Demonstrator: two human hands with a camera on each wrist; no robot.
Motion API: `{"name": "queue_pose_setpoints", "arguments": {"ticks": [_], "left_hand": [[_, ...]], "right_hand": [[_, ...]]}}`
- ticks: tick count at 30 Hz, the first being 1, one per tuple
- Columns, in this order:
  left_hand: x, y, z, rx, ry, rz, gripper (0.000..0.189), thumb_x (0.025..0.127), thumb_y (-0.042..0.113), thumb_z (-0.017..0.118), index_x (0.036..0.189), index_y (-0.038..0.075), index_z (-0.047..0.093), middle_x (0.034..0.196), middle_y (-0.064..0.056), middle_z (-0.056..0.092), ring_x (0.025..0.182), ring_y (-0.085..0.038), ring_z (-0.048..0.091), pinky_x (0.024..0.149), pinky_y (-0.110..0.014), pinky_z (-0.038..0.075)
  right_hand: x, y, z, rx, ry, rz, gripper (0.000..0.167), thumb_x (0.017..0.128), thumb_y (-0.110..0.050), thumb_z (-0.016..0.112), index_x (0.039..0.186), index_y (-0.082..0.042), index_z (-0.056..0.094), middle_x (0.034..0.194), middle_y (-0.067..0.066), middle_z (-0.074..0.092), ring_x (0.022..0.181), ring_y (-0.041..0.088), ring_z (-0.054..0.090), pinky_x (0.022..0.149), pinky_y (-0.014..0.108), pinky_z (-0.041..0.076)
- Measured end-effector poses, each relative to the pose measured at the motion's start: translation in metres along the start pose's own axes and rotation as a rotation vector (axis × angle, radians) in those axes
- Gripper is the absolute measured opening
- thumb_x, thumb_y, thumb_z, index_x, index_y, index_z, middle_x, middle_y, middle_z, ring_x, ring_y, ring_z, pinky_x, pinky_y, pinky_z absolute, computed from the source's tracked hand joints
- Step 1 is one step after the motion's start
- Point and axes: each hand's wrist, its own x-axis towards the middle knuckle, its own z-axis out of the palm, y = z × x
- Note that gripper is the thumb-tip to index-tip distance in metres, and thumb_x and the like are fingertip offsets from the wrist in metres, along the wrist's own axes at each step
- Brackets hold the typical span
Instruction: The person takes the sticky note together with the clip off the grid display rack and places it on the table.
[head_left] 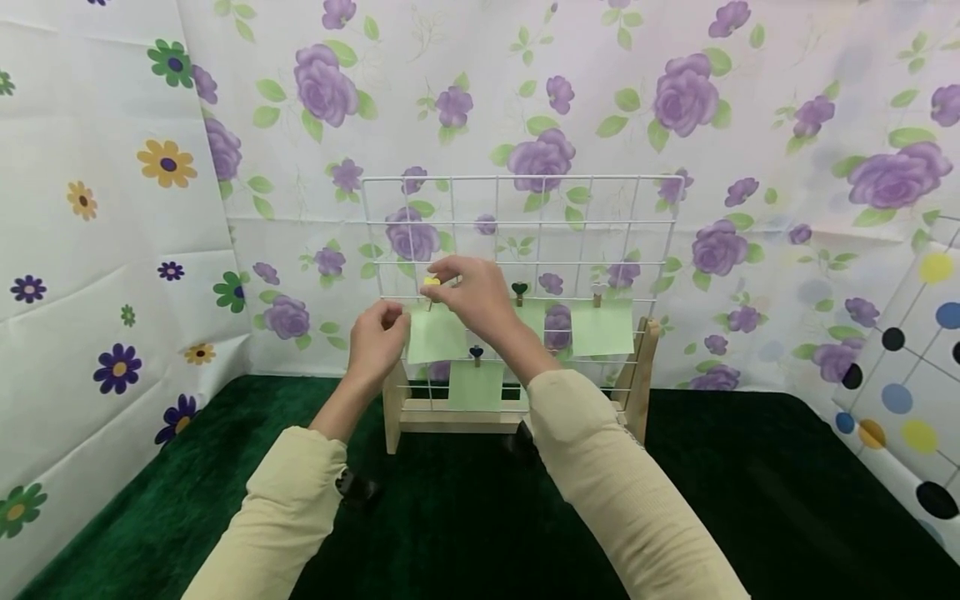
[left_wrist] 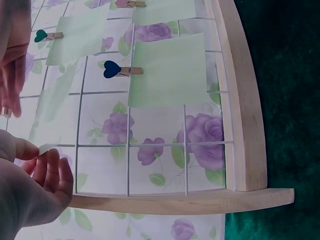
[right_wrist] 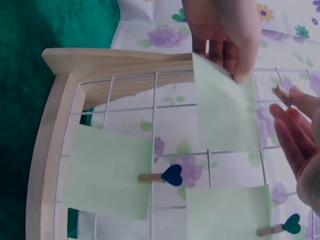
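We find the left hand pinching a green note at the wire grid, the right hand pinching a yellow-topped clip just above, and judge clipping in hand, next needing note clamped to grid.

Pale yellow ribbed sleeves, gathered cuffs, black wrist devices

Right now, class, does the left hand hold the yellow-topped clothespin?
No, the right hand holds the yellow-topped clothespin, while the left hand grips the edge of a green note.
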Motion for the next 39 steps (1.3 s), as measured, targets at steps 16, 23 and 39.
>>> {"name": "queue_pose_setpoints", "arguments": {"ticks": [16, 23, 39], "left_hand": [[-0.019, -0.012, 0.001, -0.027, -0.085, -0.078, 0.030, 0.099, 0.011, 0.045, 0.122, -0.005, 0.055, 0.115, -0.019, 0.054, 0.102, -0.029, 0.048, 0.084, -0.039, 0.044], [-0.021, -0.022, 0.003, -0.006, -0.135, -0.112, 0.032, 0.100, 0.013, 0.044, 0.126, -0.005, 0.053, 0.118, -0.020, 0.053, 0.104, -0.030, 0.048, 0.085, -0.042, 0.046], [-0.030, -0.039, -0.005, 0.026, -0.233, -0.171, 0.033, 0.102, 0.016, 0.044, 0.127, -0.005, 0.051, 0.124, -0.023, 0.050, 0.109, -0.033, 0.051, 0.086, -0.044, 0.048]], "right_hand": [[-0.037, 0.038, -0.011, 0.019, -0.082, 0.061, 0.023, 0.092, -0.020, 0.068, 0.110, -0.006, 0.072, 0.101, 0.006, 0.072, 0.086, 0.016, 0.067, 0.076, 0.034, 0.053], [-0.056, 0.058, -0.021, 0.014, -0.091, 0.073, 0.024, 0.093, -0.020, 0.067, 0.111, -0.006, 0.072, 0.102, 0.006, 0.071, 0.090, 0.018, 0.066, 0.076, 0.036, 0.053], [-0.086, 0.095, -0.042, 0.010, -0.090, 0.132, 0.019, 0.091, -0.019, 0.069, 0.103, -0.005, 0.074, 0.093, 0.005, 0.072, 0.082, 0.018, 0.067, 0.071, 0.036, 0.054]]}}
